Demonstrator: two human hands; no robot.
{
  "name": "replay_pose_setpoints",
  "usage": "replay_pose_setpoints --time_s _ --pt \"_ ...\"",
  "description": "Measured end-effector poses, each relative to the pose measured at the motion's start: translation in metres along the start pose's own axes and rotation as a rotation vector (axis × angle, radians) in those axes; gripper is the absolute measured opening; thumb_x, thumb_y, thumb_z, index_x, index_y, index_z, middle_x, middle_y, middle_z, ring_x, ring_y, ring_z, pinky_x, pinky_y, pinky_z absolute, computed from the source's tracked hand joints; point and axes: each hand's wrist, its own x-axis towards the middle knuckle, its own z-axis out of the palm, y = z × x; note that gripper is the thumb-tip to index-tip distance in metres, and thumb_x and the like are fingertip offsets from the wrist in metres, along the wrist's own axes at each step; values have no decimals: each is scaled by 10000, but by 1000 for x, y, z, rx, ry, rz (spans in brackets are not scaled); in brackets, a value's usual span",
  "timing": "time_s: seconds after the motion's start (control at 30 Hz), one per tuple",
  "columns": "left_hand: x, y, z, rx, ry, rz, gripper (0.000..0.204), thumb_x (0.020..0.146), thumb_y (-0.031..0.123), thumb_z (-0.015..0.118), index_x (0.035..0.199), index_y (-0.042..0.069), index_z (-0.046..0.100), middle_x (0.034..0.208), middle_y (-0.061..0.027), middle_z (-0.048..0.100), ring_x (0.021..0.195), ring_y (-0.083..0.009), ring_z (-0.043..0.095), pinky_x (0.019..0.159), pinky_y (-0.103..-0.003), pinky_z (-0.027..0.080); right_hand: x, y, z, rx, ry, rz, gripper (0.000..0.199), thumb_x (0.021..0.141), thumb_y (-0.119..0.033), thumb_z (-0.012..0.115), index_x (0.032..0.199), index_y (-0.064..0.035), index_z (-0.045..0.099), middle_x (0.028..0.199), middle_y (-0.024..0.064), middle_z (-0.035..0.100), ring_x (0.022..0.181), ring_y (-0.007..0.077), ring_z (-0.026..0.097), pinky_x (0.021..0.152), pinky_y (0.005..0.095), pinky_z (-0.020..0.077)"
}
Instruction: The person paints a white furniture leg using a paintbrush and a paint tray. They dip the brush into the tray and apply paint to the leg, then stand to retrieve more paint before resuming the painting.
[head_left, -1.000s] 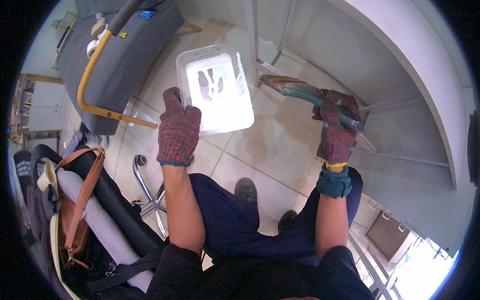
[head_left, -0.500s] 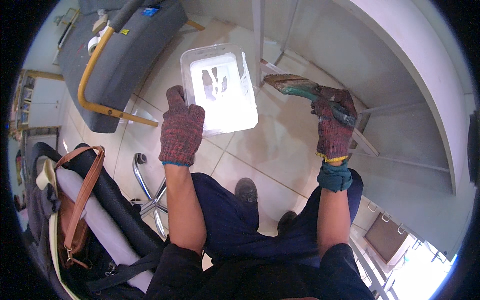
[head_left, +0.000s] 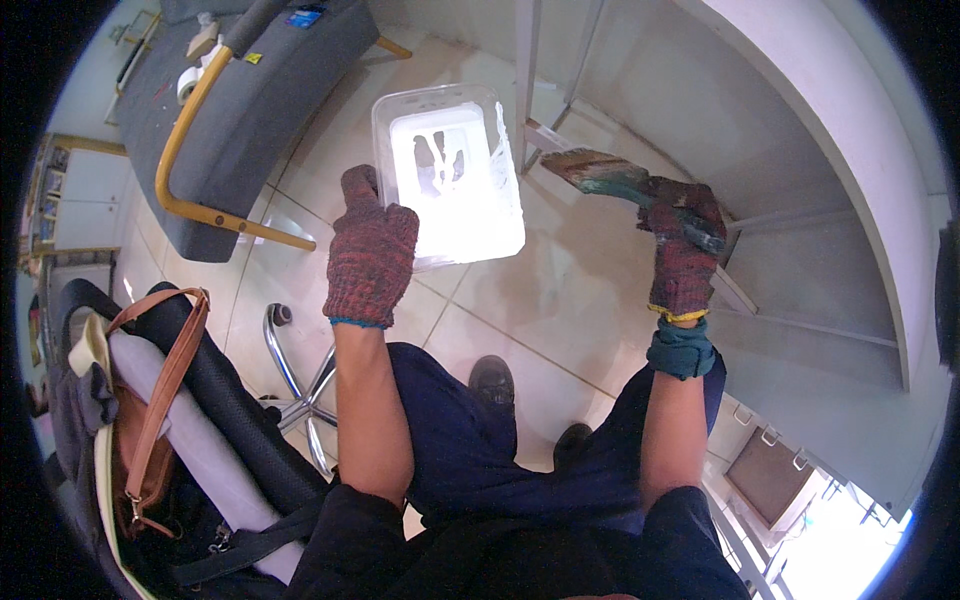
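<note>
My left hand (head_left: 374, 245), in a dark red knitted glove, grips the left side of a clear rectangular plastic tub (head_left: 384, 120). White paint (head_left: 465, 215) covers most of the tub's bottom, with darker bare patches toward the far end. In my right hand (head_left: 685, 240), gloved alike with a yellow cuff, is a paintbrush (head_left: 612, 178) with a green and dark handle. Its worn brown bristles point left, toward the tub but apart from it. Fingers are wrapped round the brush handle. A dark green band circles my right wrist.
At right stands a pale curved desk or panel (head_left: 830, 130) with thin metal legs. A grey sofa (head_left: 270, 110) with a wooden armrest is far left. Near left, an office chair holds a brown bag (head_left: 150, 430). A framed brown board (head_left: 768, 475) is at lower right.
Both hands have shifted slightly to the right, carrying the tub and the brush along. The brush has also dropped a little nearer to me. Both grips are unchanged.
</note>
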Motion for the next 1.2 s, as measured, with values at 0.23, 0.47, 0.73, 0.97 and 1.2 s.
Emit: replay_pose_setpoints --time_s 0.23,0.47,0.73,0.97,1.2 --pt "2 -8 2 78 13 26 450 795 196 488 1202 61 352 1020 -311 562 924 -482 551 806 -513 435 -5 -6 -17 258 33 75 105 752 -59 635 843 -45 583 793 55 628 671 139 596 574 267 490" --pt "-1 1 -2 -21 -17 -47 457 796 190 488 1204 51 338 1019 -322 558 918 -482 555 796 -511 440 7 11 -13 96 -33 55 162 777 -170 625 878 -56 572 863 106 646 651 155 584 541 278 481" --pt "3 -6 3 29 1 0 450 796 185 489 1202 55 346 1012 -319 562 919 -481 555 783 -504 447 3 -3 -16 204 -20 89 165 770 -161 631 868 -41 576 873 103 645 641 149 576 526 262 466" --pt "2 -6 5 13 20 -7 467 799 186 489 1223 56 345 1006 -300 572 917 -479 558 797 -507 444 -17 -6 -48 21 145 158 168 754 -140 622 884 -37 591 832 98 649 619 146 573 516 261 450" --pt "5 -3 5 9 -7 -24 448 789 174 480 1197 39 354 1027 -301 562 936 -468 557 815 -493 436 -26 -12 -39 194 95 96 170 750 -110 628 897 -41 579 861 96 642 664 152 592 539 271 476"
